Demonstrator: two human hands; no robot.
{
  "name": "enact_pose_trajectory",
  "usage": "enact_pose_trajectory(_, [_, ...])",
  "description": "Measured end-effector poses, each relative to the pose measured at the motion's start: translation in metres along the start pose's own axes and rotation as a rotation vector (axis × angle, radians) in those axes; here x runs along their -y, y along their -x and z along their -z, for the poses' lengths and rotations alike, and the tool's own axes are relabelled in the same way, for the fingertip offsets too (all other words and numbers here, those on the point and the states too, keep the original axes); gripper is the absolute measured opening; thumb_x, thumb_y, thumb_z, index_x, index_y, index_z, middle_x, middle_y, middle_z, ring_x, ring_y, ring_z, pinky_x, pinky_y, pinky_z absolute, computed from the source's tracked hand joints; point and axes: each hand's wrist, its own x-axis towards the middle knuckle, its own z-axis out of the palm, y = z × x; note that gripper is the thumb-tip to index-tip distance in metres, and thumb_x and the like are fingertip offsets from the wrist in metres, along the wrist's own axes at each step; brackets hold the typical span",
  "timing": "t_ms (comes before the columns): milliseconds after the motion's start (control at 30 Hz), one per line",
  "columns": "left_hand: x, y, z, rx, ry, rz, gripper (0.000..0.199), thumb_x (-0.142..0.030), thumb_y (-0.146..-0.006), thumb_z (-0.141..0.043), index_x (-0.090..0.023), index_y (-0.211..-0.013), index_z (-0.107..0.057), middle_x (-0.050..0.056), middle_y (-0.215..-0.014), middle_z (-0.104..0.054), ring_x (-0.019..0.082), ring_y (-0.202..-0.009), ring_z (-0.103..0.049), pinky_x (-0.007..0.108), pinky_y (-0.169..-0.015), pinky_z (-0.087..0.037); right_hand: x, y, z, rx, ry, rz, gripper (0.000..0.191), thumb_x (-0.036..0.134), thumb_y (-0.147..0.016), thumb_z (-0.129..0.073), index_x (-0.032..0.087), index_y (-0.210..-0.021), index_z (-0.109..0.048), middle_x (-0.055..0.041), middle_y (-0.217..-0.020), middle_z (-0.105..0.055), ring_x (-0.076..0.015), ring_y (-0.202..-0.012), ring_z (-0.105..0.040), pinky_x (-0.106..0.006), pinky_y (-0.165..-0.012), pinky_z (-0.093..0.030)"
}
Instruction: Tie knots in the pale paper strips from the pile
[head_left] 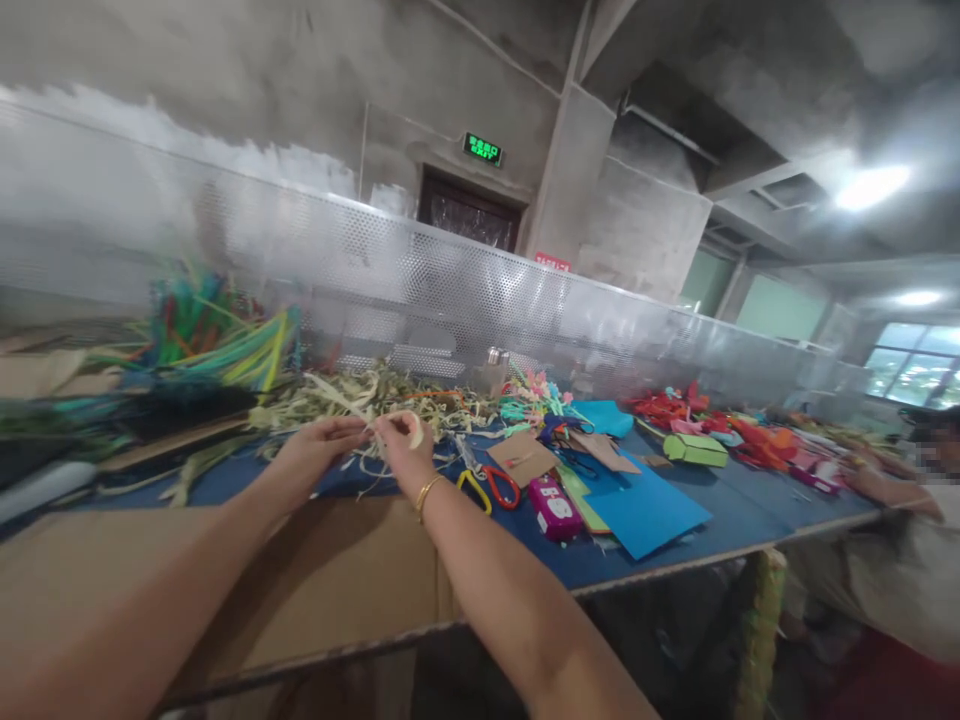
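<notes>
My left hand (pixel 328 449) and my right hand (pixel 406 444) meet above the table, their fingers pinched round a pale straw-like strip (pixel 415 430). One end of it curls over the right fingers, and thin light ends stick out toward the upper left. Just behind my hands lies a heap of pale green dried strips (pixel 442 400). Scissors (pixel 501 487) with one red and one yellow handle loop lie right of my right wrist, which wears a gold bracelet. Below my hands is a flat cardboard sheet (pixel 352 570).
A purple packet (pixel 553 508), brown card (pixel 523 459) and blue sheets (pixel 649 510) lie to the right. Colourful stems (pixel 210 335) are bundled at the left. A perforated metal screen (pixel 450 285) runs behind the table. Another person (pixel 900 560) sits at the far right.
</notes>
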Motion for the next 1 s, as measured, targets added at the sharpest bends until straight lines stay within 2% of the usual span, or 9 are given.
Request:
enact_pose_trajectory(67, [-0.002, 0.0, 0.002, -0.011, -0.002, -0.059, 0.043, -0.038, -0.053, -0.079, -0.016, -0.088, -0.067, 0.006, -0.082, -0.071, 0.019, -0.076, -0.062, 0.028, -0.069, -0.047, -0.001, -0.001, 0.0, -0.013, -0.147, -0.063, 0.019, 0.035, -0.066, -0.066, 0.017, -0.069, -0.061, 0.0014, -0.063, -0.061, -0.0114, -0.06, -0.056, -0.024, -0.064, -0.047])
enact_pose_trajectory(233, [-0.006, 0.001, 0.01, -0.293, -0.413, -0.387, 0.023, -0.039, -0.064, -0.071, -0.022, -0.08, -0.072, 0.006, -0.088, -0.07, 0.025, -0.093, -0.061, 0.03, -0.083, -0.044, 0.003, -0.003, 0.004, -0.091, -0.346, -0.223, 0.027, 0.033, -0.058, -0.074, 0.018, -0.073, -0.058, 0.0037, -0.059, -0.059, -0.0089, -0.053, -0.053, -0.019, -0.05, -0.041])
enact_pose_trajectory(300, [-0.004, 0.002, 0.009, -0.256, -0.494, -0.467, 0.018, -0.039, -0.066, -0.069, -0.023, -0.075, -0.073, 0.005, -0.085, -0.07, 0.024, -0.091, -0.062, 0.03, -0.084, -0.043, 0.005, -0.002, 0.006, -0.122, -0.379, -0.246, 0.027, 0.031, -0.056, -0.075, 0.017, -0.072, -0.058, 0.0041, -0.058, -0.059, -0.0082, -0.052, -0.052, -0.018, -0.047, -0.039])
enact_pose_trajectory(400, [0.002, 0.002, 0.002, -0.058, -0.47, -0.409, 0.023, -0.043, -0.069, -0.067, -0.023, -0.078, -0.075, 0.005, -0.086, -0.072, 0.024, -0.085, -0.064, 0.03, -0.08, -0.045, 0.007, 0.0, 0.006, -0.133, -0.407, -0.246, 0.028, 0.03, -0.055, -0.076, 0.018, -0.071, -0.057, 0.0041, -0.058, -0.059, -0.0083, -0.052, -0.053, -0.018, -0.046, -0.04])
enact_pose_trajectory(533, [0.006, 0.002, -0.009, -0.061, -0.213, -0.293, 0.04, -0.044, -0.063, -0.072, -0.019, -0.095, -0.073, 0.007, -0.099, -0.073, 0.025, -0.095, -0.064, 0.032, -0.086, -0.045, 0.005, 0.003, 0.003, -0.107, -0.428, -0.261, 0.028, 0.03, -0.055, -0.076, 0.018, -0.07, -0.057, 0.0043, -0.057, -0.058, -0.0087, -0.051, -0.053, -0.019, -0.046, -0.041])
enact_pose_trajectory(733, [0.0, 0.004, -0.012, 0.036, 0.036, -0.142, 0.037, -0.04, -0.062, -0.075, -0.015, -0.088, -0.072, 0.009, -0.106, -0.071, 0.023, -0.093, -0.064, 0.031, -0.083, -0.047, 0.003, 0.008, 0.0, -0.006, -0.39, -0.277, 0.025, 0.032, -0.056, -0.074, 0.018, -0.067, -0.057, 0.0047, -0.052, -0.056, -0.0081, -0.048, -0.05, -0.019, -0.045, -0.039])
enact_pose_trajectory(867, [0.004, -0.001, -0.007, -0.026, 0.097, -0.087, 0.04, -0.039, -0.06, -0.078, -0.013, -0.09, -0.072, 0.008, -0.092, -0.073, 0.02, -0.084, -0.064, 0.028, -0.073, -0.048, 0.0, 0.004, 0.005, 0.082, -0.202, -0.161, 0.02, 0.032, -0.06, -0.071, 0.017, -0.07, -0.063, 0.0022, -0.057, -0.061, -0.0097, -0.053, -0.054, -0.02, -0.05, -0.043])
enact_pose_trajectory(933, [0.007, -0.003, -0.005, -0.065, 0.166, -0.048, 0.039, -0.037, -0.059, -0.079, -0.013, -0.089, -0.072, 0.006, -0.082, -0.072, 0.018, -0.075, -0.063, 0.026, -0.065, -0.048, -0.002, -0.003, 0.013, 0.147, -0.09, -0.055, 0.021, 0.026, -0.06, -0.069, 0.017, -0.079, -0.068, 0.0006, -0.069, -0.067, -0.0111, -0.063, -0.059, -0.022, -0.061, -0.048])
enact_pose_trajectory(1000, [0.007, -0.003, -0.004, -0.076, 0.238, 0.002, 0.036, -0.033, -0.057, -0.08, -0.013, -0.086, -0.071, 0.004, -0.074, -0.069, 0.014, -0.067, -0.061, 0.023, -0.058, -0.046, -0.002, -0.011, 0.021, 0.126, -0.003, -0.016, 0.025, 0.02, -0.059, -0.068, 0.019, -0.084, -0.07, 0.0003, -0.077, -0.07, -0.0124, -0.072, -0.061, -0.025, -0.071, -0.049])
